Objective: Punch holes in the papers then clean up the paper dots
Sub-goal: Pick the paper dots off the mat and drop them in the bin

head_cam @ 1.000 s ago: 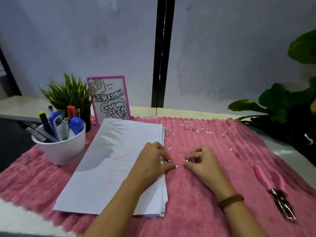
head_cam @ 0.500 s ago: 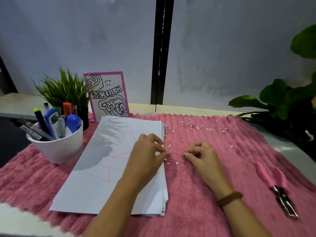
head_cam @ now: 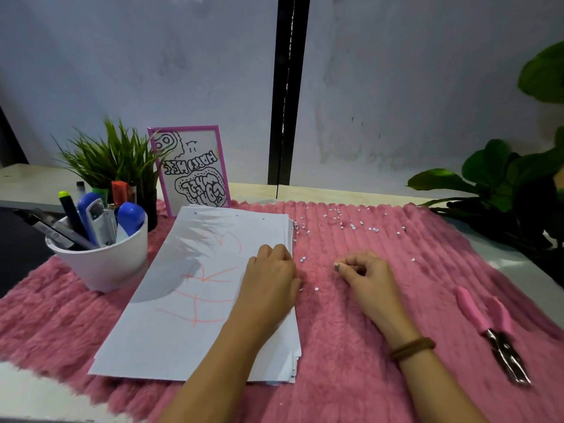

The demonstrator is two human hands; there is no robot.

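A stack of white papers (head_cam: 195,288) with red scribbles lies on the left of a pink fuzzy mat (head_cam: 360,383); small punched holes show along its far edge. White paper dots (head_cam: 351,225) are scattered on the mat beyond and between my hands. My left hand (head_cam: 270,285) rests on the stack's right edge with its fingers curled under; nothing shows inside them. My right hand (head_cam: 364,274) lies on the mat, thumb and forefinger pinched together as on a dot. The pink-handled hole punch (head_cam: 488,326) lies on the mat at the right, apart from both hands.
A white cup of pens and markers (head_cam: 100,264) stands left of the papers. Behind it are a small grassy plant (head_cam: 113,160) and a pink-framed drawing (head_cam: 192,169). A large leafy plant (head_cam: 503,184) stands at the right. The wall is close behind the table.
My hands have drawn apart: the left moved back onto the paper edge and curled, the right shifted right and closed its fingertips. A dot near the right fingers is gone from the mat.
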